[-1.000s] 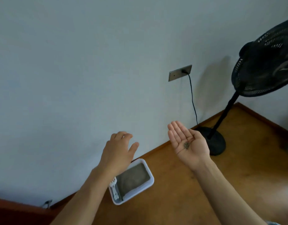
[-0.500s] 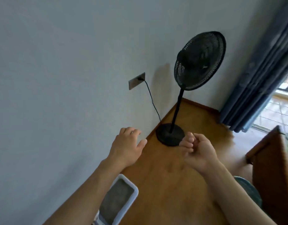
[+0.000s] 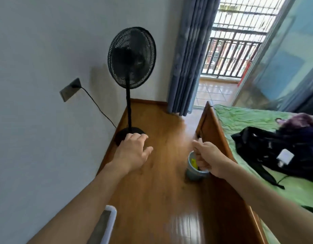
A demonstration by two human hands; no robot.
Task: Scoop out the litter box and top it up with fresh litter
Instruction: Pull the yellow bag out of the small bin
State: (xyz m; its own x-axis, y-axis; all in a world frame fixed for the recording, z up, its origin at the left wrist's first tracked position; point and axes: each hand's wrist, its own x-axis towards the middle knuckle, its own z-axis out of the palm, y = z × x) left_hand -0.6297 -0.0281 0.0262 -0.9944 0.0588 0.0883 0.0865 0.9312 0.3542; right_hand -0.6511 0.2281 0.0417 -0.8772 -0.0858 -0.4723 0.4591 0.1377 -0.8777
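Note:
The white litter box (image 3: 111, 217) with grey litter shows only a corner at the bottom edge, beside my left forearm. My left hand (image 3: 132, 152) hangs open, palm down, over the wooden floor and holds nothing. My right hand (image 3: 209, 157) is curled into a fist directly above a small blue-grey waste bin (image 3: 191, 170) with something yellow inside. The small dark litter clump that lay in this palm is hidden inside the fist. The scoop is out of view.
A black standing fan (image 3: 132, 57) stands by the wall ahead, its cord running to a wall socket (image 3: 70, 91). A wooden bed frame (image 3: 211, 124) with a green sheet and a black backpack (image 3: 275, 148) borders the right. Blue curtains (image 3: 189, 50) hang by an open balcony door.
My view has swung right from the litter box toward the bed. My right palm, open with a dark clump, closed into a fist and moved over the waste bin.

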